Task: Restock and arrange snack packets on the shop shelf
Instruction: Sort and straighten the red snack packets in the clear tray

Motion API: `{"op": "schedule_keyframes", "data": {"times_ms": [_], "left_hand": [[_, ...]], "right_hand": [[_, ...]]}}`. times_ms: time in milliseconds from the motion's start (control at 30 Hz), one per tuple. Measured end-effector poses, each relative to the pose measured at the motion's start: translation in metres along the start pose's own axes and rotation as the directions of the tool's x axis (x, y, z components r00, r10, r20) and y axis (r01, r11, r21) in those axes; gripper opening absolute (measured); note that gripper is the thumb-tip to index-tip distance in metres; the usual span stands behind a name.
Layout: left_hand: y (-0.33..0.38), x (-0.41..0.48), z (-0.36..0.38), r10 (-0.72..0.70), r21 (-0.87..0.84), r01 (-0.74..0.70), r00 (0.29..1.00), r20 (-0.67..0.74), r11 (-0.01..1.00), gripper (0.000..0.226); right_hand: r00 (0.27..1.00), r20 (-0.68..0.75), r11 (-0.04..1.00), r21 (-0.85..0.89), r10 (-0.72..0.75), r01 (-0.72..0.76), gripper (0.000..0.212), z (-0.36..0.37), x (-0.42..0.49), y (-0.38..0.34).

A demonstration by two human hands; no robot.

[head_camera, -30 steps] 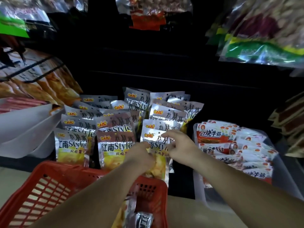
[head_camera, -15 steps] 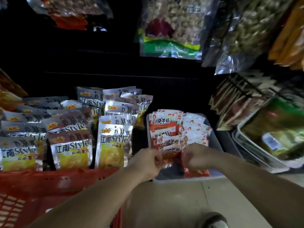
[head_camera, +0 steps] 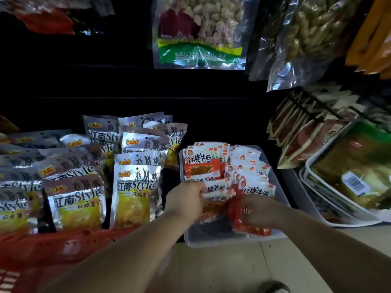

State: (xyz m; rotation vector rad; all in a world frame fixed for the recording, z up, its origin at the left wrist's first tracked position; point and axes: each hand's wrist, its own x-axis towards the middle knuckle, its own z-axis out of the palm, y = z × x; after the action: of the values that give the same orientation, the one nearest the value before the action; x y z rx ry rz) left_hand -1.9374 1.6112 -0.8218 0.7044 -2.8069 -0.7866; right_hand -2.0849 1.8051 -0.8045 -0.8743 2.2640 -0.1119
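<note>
A clear plastic bin [head_camera: 281, 191] on the low shelf holds several small red and white snack packets [head_camera: 201, 163] standing in rows. My left hand [head_camera: 184, 197] grips the front packets of the left row. My right hand [head_camera: 256, 210] holds red packets [head_camera: 234, 199] at the bin's front right. To the left stand rows of silver and yellow chip packets [head_camera: 135, 195].
A red plastic basket [head_camera: 55, 248] sits at the lower left in front of the chip rows. White trays with green packs [head_camera: 357, 174] lie at the right. Bags of nuts [head_camera: 201, 32] hang above. Pale floor lies below the bin.
My view has swung right from the chip packets to the clear bin. Both hands left the front chip packet and now hold the red and white packets in the bin.
</note>
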Motion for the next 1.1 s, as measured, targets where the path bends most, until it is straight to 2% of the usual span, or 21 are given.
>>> {"op": "schedule_keyframes", "data": {"times_ms": [67, 200, 267, 300, 333, 367, 433, 533, 700, 800, 867, 967, 1000, 1100], "left_hand": [[-0.004, 0.002, -0.001, -0.02, -0.025, 0.019, 0.999, -0.051, 1.0, 0.017], [-0.013, 0.0, -0.008, -0.051, -0.008, 0.05, 0.995, -0.088, 0.999, 0.01], [-0.014, -0.002, -0.01, -0.06, -0.011, 0.059, 0.994, -0.091, 0.998, 0.009], [-0.014, -0.002, -0.01, -0.065, -0.028, 0.062, 0.994, -0.091, 0.998, 0.011], [-0.015, -0.002, -0.01, -0.068, -0.04, 0.064, 0.994, -0.088, 0.997, 0.012], [-0.014, -0.001, -0.011, -0.067, -0.044, 0.063, 0.994, -0.086, 0.997, 0.013], [-0.017, 0.002, -0.012, -0.061, -0.059, 0.057, 0.995, -0.082, 0.997, 0.012], [-0.024, 0.008, -0.011, -0.047, -0.107, 0.039, 0.996, -0.073, 0.993, 0.009], [-0.027, 0.019, -0.009, -0.047, -0.047, 0.046, 0.999, -0.025, 0.998, 0.011], [-0.03, 0.024, -0.007, -0.066, -0.05, 0.066, 0.998, -0.013, 0.997, 0.014], [-0.028, 0.025, -0.007, -0.078, -0.084, 0.076, 0.997, -0.026, 0.994, 0.015], [-0.023, 0.027, -0.012, -0.12, -0.166, 0.11, 0.991, -0.054, 0.98, 0.009], [-0.021, 0.027, -0.014, -0.136, -0.192, 0.123, 0.989, -0.055, 0.974, 0.007], [-0.018, 0.022, -0.018, -0.182, -0.358, 0.16, 0.983, -0.029, 0.92, 0.008]], "right_hand": [[0.997, -0.071, 1.0, -0.014, 0.023, -0.024, 0.023, -0.004, -0.002, 0.001], [0.972, -0.227, 0.994, 0.102, 0.054, -0.031, 0.028, -0.017, -0.006, -0.012], [0.985, -0.174, 0.978, 0.21, 0.019, 0.018, 0.025, -0.018, -0.003, -0.03], [0.993, -0.12, 0.968, 0.249, -0.01, 0.04, 0.011, -0.015, 0.0, -0.039], [0.997, -0.06, 0.959, 0.277, -0.046, 0.061, 0.014, -0.012, 0.003, -0.048], [0.997, -0.013, 0.958, 0.277, -0.077, 0.077, 0.037, -0.009, 0.008, -0.054], [0.995, -0.005, 0.958, 0.269, -0.105, 0.102, 0.062, -0.006, 0.016, -0.065], [0.996, -0.031, 0.925, 0.37, -0.079, 0.085, 0.08, -0.003, 0.024, -0.065], [0.996, 0.045, 0.924, 0.378, -0.076, 0.053, 0.089, 0.005, 0.036, -0.068], [0.998, 0.002, 0.888, 0.457, -0.056, 0.049, 0.079, 0.008, 0.038, -0.067], [0.994, -0.096, 0.876, 0.476, -0.044, 0.085, 0.055, 0.01, 0.034, -0.067], [0.963, -0.269, 0.91, 0.405, 0.023, 0.092, 0.013, 0.007, 0.034, -0.068], [0.952, -0.299, 0.913, 0.403, 0.058, 0.071, 0.012, 0.005, 0.034, -0.068], [0.937, -0.321, 0.873, 0.486, 0.138, 0.038, 0.028, 0.005, 0.033, -0.068]]}}
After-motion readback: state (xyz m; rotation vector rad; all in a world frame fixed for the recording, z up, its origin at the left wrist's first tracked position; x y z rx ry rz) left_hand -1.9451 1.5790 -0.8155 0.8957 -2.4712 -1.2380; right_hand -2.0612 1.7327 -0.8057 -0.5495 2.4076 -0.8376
